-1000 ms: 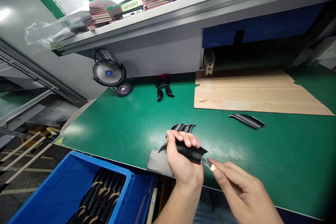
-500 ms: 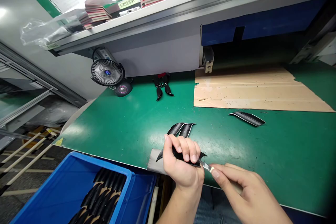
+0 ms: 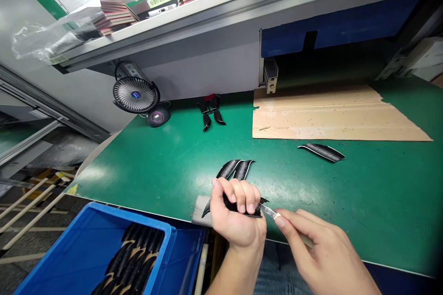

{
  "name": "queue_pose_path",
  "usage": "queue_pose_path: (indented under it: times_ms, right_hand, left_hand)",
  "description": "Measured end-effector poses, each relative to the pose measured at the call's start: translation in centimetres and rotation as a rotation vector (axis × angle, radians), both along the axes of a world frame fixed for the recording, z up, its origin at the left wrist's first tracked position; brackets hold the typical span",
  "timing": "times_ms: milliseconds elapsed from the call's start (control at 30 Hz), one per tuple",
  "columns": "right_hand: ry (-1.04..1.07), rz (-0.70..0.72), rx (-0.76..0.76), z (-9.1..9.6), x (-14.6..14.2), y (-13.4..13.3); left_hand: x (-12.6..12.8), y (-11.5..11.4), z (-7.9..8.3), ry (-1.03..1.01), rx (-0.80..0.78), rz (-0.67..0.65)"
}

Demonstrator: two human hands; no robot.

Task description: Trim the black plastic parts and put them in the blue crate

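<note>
Left hand (image 3: 235,219) grips the curved black plastic strip (image 3: 242,206) at the near edge of the green bench (image 3: 166,166); right hand (image 3: 318,253) pinches a small metal blade (image 3: 269,212) at its 3 o'clock end. Both have drifted slightly toward 9 o'clock, grips unchanged.

Black curved part (image 3: 238,206), green table (image 3: 166,161), blue bin (image 3: 83,249)

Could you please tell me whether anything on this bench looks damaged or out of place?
The cardboard sheet on the green bench has a torn, ragged left edge and is speckled with dark flecks. Otherwise nothing stands out; one black curved strip lies alone right of centre.
</note>
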State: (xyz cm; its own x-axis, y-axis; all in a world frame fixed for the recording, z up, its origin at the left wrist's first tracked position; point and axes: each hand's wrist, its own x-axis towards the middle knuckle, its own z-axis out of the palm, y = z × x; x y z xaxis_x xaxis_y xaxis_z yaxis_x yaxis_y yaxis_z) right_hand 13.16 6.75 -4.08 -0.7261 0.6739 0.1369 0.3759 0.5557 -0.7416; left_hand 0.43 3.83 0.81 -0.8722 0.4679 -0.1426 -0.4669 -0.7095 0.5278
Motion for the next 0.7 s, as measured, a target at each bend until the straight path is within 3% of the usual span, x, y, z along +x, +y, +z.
queue_pose_path:
  times_ms: [100,267,333,400,500,600,700]
  right_hand:
    - [0.003,-0.016,0.105,0.0,0.0,-0.3]
    - [0.144,-0.179,0.599,0.3,0.3,-1.0]
    - [0.269,-0.177,0.660,0.3,0.4,-1.1]
    - [0.376,-0.245,0.473,0.3,0.3,-1.1]
    - [0.399,-0.337,-0.061,0.4,-0.7,-0.5]
    - [0.329,-0.191,-0.509,1.0,-2.0,0.4]
    - [0.236,-0.066,-0.592,1.5,-2.1,0.9]
  left_hand:
    - [0.0,0.0,0.0,-0.011,0.000,0.004]
    - [-0.5,0.2,0.5,-0.073,-0.009,0.013]
    - [-0.8,0.2,0.7,-0.100,0.003,0.015]
    - [-0.8,0.3,0.7,-0.114,0.029,0.006]
    - [-0.1,0.4,0.5,-0.083,0.071,-0.073]
    - [0.9,0.4,0.6,0.051,0.089,-0.196]
    - [1.1,0.6,0.8,0.093,0.090,-0.237]
